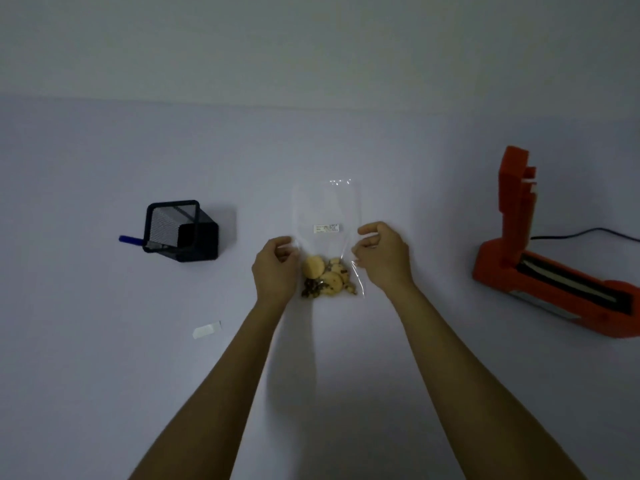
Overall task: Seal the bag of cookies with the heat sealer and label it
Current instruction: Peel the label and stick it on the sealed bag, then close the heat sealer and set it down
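Head view: curled fingers (pixel 284 247) of the left hand (pixel 273 268) are seen at the left edge of the bag (pixel 327 209), and those of the right hand (pixel 382 258) at its right edge; whether the film is actually pinched cannot be told (it is clear and hard to trace). Cookies (pixel 327 277) are gathered at the bag's near end, with a label (pixel 326 229) stuck above them. The bag is laid flat on the table (pixel 104 375). An orange sealer (pixel 540 258) is placed well to the right, its arm raised. To the left, a mesh holder (pixel 180 230) with a blue pen (pixel 131 240) and a paper strip (pixel 206 330) are seen.
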Demonstrator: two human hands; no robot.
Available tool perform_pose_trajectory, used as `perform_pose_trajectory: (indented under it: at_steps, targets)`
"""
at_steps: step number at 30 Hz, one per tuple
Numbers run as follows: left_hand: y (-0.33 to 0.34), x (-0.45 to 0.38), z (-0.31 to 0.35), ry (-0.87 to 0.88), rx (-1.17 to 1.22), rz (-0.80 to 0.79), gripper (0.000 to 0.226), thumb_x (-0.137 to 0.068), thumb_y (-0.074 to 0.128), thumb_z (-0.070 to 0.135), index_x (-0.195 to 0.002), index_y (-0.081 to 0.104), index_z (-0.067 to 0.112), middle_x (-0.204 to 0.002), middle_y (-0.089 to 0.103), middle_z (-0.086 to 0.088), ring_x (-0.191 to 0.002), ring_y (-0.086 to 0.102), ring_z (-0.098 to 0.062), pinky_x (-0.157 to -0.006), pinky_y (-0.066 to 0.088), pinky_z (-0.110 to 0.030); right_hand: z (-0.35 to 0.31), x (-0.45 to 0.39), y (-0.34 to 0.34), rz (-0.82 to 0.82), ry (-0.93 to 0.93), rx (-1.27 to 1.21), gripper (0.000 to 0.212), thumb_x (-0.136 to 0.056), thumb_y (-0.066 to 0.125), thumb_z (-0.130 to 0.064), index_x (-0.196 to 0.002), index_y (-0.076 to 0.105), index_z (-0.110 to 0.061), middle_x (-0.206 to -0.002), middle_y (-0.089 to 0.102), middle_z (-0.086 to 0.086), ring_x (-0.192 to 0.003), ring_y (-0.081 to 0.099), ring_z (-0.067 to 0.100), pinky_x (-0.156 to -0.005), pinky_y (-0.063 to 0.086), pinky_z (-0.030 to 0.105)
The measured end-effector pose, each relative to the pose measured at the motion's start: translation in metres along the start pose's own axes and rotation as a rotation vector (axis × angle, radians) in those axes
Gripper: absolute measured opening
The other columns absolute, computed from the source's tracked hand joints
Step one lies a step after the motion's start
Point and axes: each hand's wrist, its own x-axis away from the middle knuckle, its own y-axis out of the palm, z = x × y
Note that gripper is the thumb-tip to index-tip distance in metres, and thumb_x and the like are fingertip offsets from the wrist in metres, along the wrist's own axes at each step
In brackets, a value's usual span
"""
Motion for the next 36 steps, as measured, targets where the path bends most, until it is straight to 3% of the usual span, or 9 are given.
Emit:
perform_pose_trajectory:
  at_steps: [8, 11, 14, 21, 26, 28, 31, 34, 36]
  targets:
    - [0.001, -0.065, 0.015, -0.001, -0.013, 0.057, 0.027, -0.087, 0.06, 0.009, -0.114, 0.062, 0.01, -0.101, 0.068, -0.009, -0.087, 0.064, -0.02, -0.079, 0.053, -0.028, -0.041, -0.052, 0.022, -0.068, -0.003, -0.024, 0.026, -0.079, 0.064, 0.006, -0.102, 0.062, -0.005, -0.076, 0.062, 0.006, -0.076, 0.068, 0.026, -0.073, 0.06, 0.048]
    - [0.0, -0.065, 0.019, 0.026, -0.068, 0.042, 0.029, -0.088, 0.06, 0.009, -0.117, 0.06, 0.008, -0.102, 0.066, -0.007, -0.085, 0.058, -0.014, -0.075, 0.044, -0.02, -0.037, -0.048, 0.021, -0.045, -0.006, 0.018, 0.026, -0.077, 0.069, 0.0, -0.101, 0.062, -0.007, -0.076, 0.063, 0.005, -0.079, 0.069, 0.028, -0.074, 0.059, 0.043]
    - [-0.004, -0.057, 0.023, 0.072, -0.123, 0.044, 0.03, -0.09, 0.06, 0.014, -0.119, 0.057, 0.007, -0.106, 0.065, -0.009, -0.088, 0.055, -0.013, -0.076, 0.04, -0.02, -0.037, -0.03, 0.009, -0.043, -0.069, 0.115, 0.027, -0.079, 0.073, -0.009, -0.103, 0.061, -0.01, -0.074, 0.058, -0.001, -0.071, 0.059, 0.016, -0.062, 0.047, 0.02]
    - [-0.01, -0.012, 0.049, 0.229, -0.12, -0.052, 0.028, -0.091, 0.056, 0.017, -0.117, 0.059, 0.007, -0.106, 0.066, -0.013, -0.09, 0.061, -0.023, -0.076, 0.05, -0.032, -0.016, 0.045, -0.06, -0.059, -0.062, 0.18, 0.02, -0.078, 0.074, -0.018, -0.095, 0.064, -0.013, -0.084, 0.065, 0.001, -0.076, 0.061, 0.014, -0.061, 0.045, 0.018]
    - [0.019, 0.036, 0.086, 0.328, -0.12, -0.234, 0.026, -0.092, 0.052, 0.013, -0.116, 0.061, 0.006, -0.104, 0.068, -0.011, -0.075, 0.059, -0.017, -0.069, 0.044, -0.025, 0.017, 0.106, -0.138, 0.059, -0.032, 0.192, 0.013, -0.08, 0.072, -0.019, -0.091, 0.065, -0.014, -0.081, 0.066, -0.001, -0.069, 0.058, 0.008, -0.062, 0.045, 0.017]
    - [0.036, 0.057, 0.102, 0.39, -0.105, -0.316, 0.026, -0.092, 0.053, 0.011, -0.116, 0.061, 0.006, -0.108, 0.068, -0.013, -0.08, 0.06, -0.018, -0.07, 0.042, -0.025, 0.032, 0.122, -0.179, 0.188, 0.006, 0.231, 0.007, -0.084, 0.068, -0.018, -0.088, 0.062, -0.019, -0.079, 0.064, -0.004, -0.07, 0.058, 0.009, -0.062, 0.044, 0.017]
    - [0.058, 0.086, 0.127, 0.459, -0.166, -0.461, 0.035, -0.092, 0.054, 0.013, -0.126, 0.054, 0.008, -0.124, 0.061, -0.011, -0.1, 0.061, -0.022, -0.083, 0.042, -0.025, 0.049, 0.137, -0.243, 0.435, 0.069, 0.226, 0.009, -0.088, 0.06, -0.013, -0.088, 0.06, -0.022, -0.086, 0.064, 0.004, -0.079, 0.057, 0.02, -0.069, 0.049, 0.032]
    - [0.08, 0.11, 0.143, 0.483, -0.221, -0.542, 0.044, -0.094, 0.05, 0.012, -0.137, 0.043, 0.008, -0.139, 0.049, -0.009, -0.118, 0.054, -0.023, -0.099, 0.038, -0.029, 0.068, 0.133, -0.294, 0.525, 0.108, 0.263, 0.027, -0.089, 0.057, -0.007, -0.115, 0.06, -0.009, -0.102, 0.063, 0.016, -0.084, 0.055, 0.023, -0.067, 0.042, 0.026]
    - [0.097, 0.119, 0.146, 0.457, -0.235, -0.552, 0.048, -0.094, 0.046, 0.008, -0.141, 0.036, 0.007, -0.146, 0.041, -0.01, -0.128, 0.046, -0.025, -0.108, 0.032, -0.033, 0.085, 0.122, -0.315, 0.481, 0.188, 0.229, 0.044, -0.088, 0.059, -0.008, -0.131, 0.05, -0.002, -0.121, 0.058, 0.023, -0.1, 0.058, 0.032, -0.078, 0.047, 0.03]
